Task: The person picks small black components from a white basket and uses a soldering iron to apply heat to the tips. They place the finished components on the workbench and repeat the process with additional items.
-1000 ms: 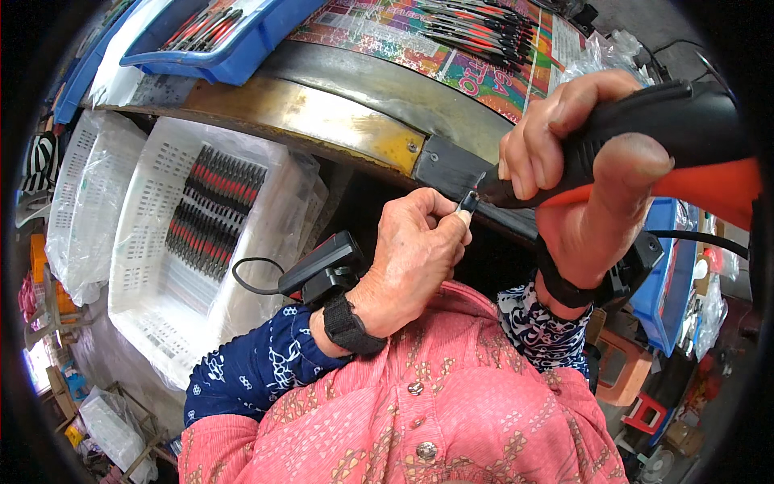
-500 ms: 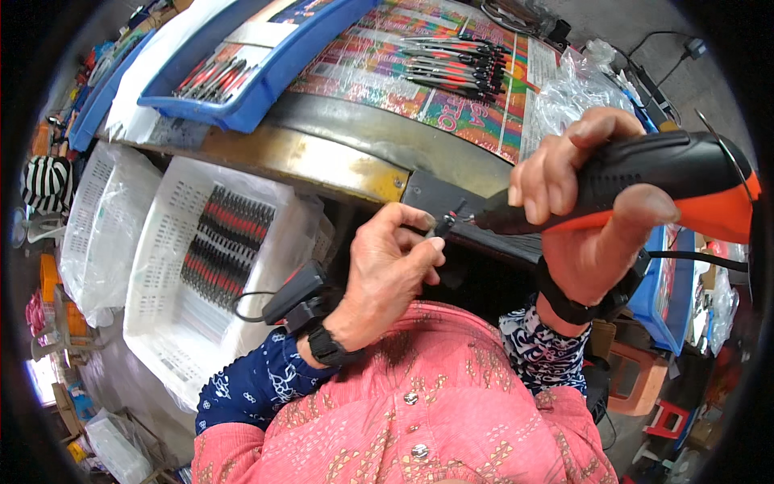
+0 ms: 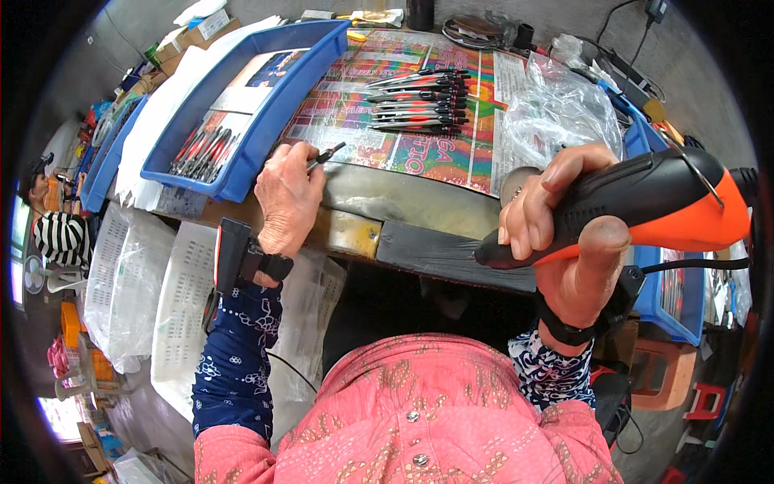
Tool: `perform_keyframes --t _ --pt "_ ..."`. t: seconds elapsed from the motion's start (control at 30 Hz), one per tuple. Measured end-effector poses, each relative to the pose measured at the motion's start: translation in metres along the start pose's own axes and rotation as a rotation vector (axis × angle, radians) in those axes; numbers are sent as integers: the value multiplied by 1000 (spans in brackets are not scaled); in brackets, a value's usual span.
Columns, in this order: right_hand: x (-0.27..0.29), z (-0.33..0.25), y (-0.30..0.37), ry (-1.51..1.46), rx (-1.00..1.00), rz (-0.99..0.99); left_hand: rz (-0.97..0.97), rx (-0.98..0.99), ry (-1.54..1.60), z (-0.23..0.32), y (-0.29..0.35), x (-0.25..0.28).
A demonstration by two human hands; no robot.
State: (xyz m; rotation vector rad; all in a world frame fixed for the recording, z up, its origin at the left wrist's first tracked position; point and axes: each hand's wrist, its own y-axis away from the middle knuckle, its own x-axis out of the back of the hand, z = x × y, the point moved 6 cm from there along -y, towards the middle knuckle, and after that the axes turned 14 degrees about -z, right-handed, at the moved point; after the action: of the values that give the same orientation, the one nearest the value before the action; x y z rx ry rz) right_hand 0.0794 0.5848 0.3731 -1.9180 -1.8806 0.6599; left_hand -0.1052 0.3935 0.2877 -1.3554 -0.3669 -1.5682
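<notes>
Beside the near right edge of a blue tray (image 3: 266, 121), my left hand (image 3: 289, 192) is closed on a slim dark pen-like tool (image 3: 326, 156), one end poking out past the fingers. A row of similar black, red and silver pen-like tools (image 3: 419, 105) lies on the tabletop to its right. My right hand (image 3: 564, 234) grips an orange and black electric screwdriver (image 3: 685, 202), held sideways with its tip pointing left. That tip hovers at the dark pad (image 3: 435, 248) on the table's front edge. More red and black pen-like tools (image 3: 203, 155) lie in the tray.
Colourful printed sheets (image 3: 339, 121) cover the tabletop. Crumpled clear plastic bags (image 3: 556, 109) lie at the right. Below the table's left part stands a white plastic crate (image 3: 181, 298). Another blue tray (image 3: 673, 323) is at the right. A person in stripes (image 3: 63, 238) sits far left.
My left hand has moved from the screwdriver tip, left and away from me, carrying the pen-like tool toward the blue tray. My right hand still holds the screwdriver near the table edge.
</notes>
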Motion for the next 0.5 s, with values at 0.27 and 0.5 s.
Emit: perform_keyframes --t 0.27,0.5 --pt "15 3 2 73 -54 63 15 -133 -88 15 -27 -10" --pt "24 7 5 44 -53 98 32 -397 20 92 -61 -39"
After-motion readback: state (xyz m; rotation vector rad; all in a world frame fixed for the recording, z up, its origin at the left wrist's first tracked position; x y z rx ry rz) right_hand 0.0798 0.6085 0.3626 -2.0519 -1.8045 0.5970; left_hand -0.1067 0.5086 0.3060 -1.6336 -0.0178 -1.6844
